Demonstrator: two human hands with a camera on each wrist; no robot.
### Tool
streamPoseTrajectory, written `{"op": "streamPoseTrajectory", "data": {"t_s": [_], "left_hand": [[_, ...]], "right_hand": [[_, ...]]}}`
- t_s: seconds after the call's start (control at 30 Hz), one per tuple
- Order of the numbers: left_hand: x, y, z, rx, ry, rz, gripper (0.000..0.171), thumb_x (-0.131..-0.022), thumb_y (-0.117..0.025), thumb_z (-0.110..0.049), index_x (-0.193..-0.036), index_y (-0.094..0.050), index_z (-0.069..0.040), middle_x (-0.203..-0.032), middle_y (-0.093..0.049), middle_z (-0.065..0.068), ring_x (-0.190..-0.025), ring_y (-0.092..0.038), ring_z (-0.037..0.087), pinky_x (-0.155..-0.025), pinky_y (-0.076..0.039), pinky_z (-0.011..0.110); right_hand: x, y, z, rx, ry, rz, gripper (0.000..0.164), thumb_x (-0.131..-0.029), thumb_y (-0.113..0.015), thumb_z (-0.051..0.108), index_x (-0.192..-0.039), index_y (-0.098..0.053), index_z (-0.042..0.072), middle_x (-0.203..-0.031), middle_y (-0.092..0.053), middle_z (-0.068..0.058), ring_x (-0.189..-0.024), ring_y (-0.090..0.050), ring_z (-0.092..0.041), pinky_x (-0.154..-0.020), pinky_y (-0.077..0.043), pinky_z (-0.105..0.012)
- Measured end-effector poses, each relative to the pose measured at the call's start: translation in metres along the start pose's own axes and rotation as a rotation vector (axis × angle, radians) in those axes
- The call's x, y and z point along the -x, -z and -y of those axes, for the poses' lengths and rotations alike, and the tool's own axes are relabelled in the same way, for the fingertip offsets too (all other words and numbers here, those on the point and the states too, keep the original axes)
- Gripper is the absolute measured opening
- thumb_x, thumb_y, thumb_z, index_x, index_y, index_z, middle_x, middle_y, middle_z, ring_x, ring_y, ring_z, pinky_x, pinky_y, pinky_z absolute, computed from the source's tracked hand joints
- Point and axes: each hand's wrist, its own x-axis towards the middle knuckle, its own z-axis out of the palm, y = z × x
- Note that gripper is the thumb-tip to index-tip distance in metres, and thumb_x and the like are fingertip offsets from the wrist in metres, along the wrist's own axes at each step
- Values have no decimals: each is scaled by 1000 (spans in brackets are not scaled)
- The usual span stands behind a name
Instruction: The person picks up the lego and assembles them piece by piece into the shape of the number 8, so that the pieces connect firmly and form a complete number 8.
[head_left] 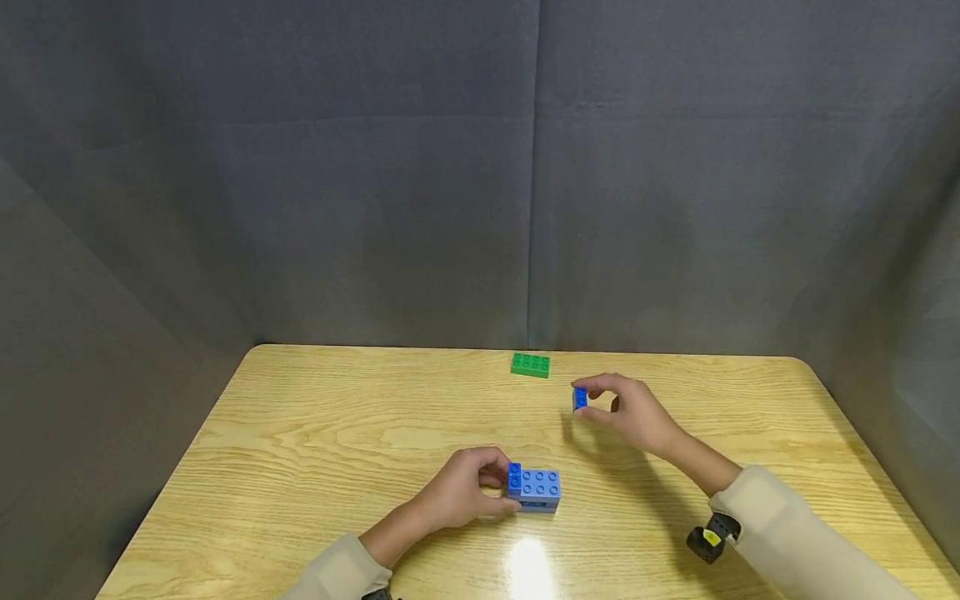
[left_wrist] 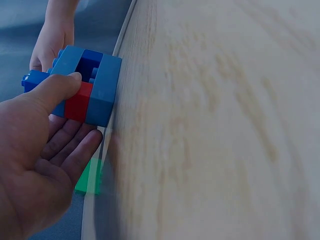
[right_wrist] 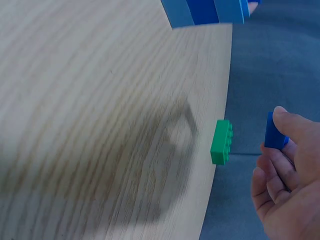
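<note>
A stack of toy building bricks (head_left: 540, 483) stands near the middle of the table, light blue above and below. In its middle layer the left wrist view shows a red brick (left_wrist: 78, 102), a dark blue brick and a gap between them. A small dark blue brick (head_left: 514, 477) sits on top at the left end. My left hand (head_left: 465, 492) grips this stack from the left, thumb on the near side. Farther back and to the right, my right hand (head_left: 633, 412) pinches another small dark blue brick (right_wrist: 275, 132) between thumb and fingers, held above the table.
A green brick (head_left: 530, 365) with several studs lies near the table's far edge, left of my right hand. Grey cloth (head_left: 420, 208) hangs behind the wooden table (head_left: 315, 433) and along both sides.
</note>
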Motion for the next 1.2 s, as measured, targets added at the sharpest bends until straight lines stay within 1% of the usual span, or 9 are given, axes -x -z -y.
{"op": "streamPoseTrajectory", "data": {"t_s": [0.13,0.23,0.37,0.47,0.7,0.8,0.9,1.07,1.2], "left_hand": [[0,0,0,1,4,-3,28,-81,-86,-2,-102,-68,-5,-103,-69,1,-95,-67,7,-86,-56,21],[1,-1,0,2,12,-5,28,-81,-86,-2,-102,-68,-5,-103,-69,1,-95,-67,7,-86,-56,22],[1,-1,0,-5,20,-6,28,-81,-85,-2,-103,-68,-6,-103,-69,1,-95,-66,7,-87,-56,22],[1,0,0,-11,21,-8,29,-81,-86,-1,-103,-68,-5,-103,-69,1,-95,-66,7,-87,-55,21],[1,0,-1,1,5,-6,29,-80,-85,1,-102,-67,-4,-103,-69,2,-94,-67,7,-86,-56,21],[1,0,-1,-2,3,-6,28,-80,-85,1,-102,-67,-4,-102,-69,2,-94,-67,7,-86,-56,21],[1,-1,-2,-2,1,-6,28,-80,-85,1,-102,-67,-4,-102,-69,2,-94,-67,7,-87,-55,21],[1,0,-2,5,10,-3,28,-81,-85,1,-102,-67,-4,-102,-69,1,-95,-67,7,-86,-56,22],[1,0,-3,3,9,2,28,-82,-84,0,-103,-67,-5,-103,-69,1,-95,-67,7,-87,-56,22]], "right_hand": [[7,-1,9,-13,25,12,38,-89,-80,12,-125,-72,6,-108,-71,-5,-89,-61,-28,-59,-46,-26],[13,-2,14,-24,41,29,38,-89,-81,14,-125,-72,8,-105,-69,-3,-82,-57,-20,-58,-46,-26],[22,-4,18,-30,70,50,38,-89,-80,17,-125,-72,8,-107,-70,0,-87,-57,-12,-62,-48,-26],[27,-7,23,-40,94,62,38,-89,-81,17,-124,-72,8,-108,-70,2,-92,-59,-13,-66,-50,-27],[36,-11,35,-61,143,73,36,-88,-81,17,-122,-73,8,-106,-71,3,-92,-61,-21,-67,-52,-30],[39,-12,38,-78,152,89,36,-89,-80,19,-122,-73,9,-106,-71,3,-92,-61,-24,-68,-51,-29],[42,-14,40,-83,157,104,36,-89,-80,21,-123,-72,10,-106,-71,4,-92,-61,-23,-68,-51,-28],[45,-16,44,-93,144,127,38,-88,-81,23,-123,-72,13,-106,-70,7,-93,-61,-22,-69,-50,-26],[49,-20,45,-113,155,144,38,-88,-81,22,-123,-72,12,-107,-70,7,-93,-62,-24,-69,-50,-26]]}}
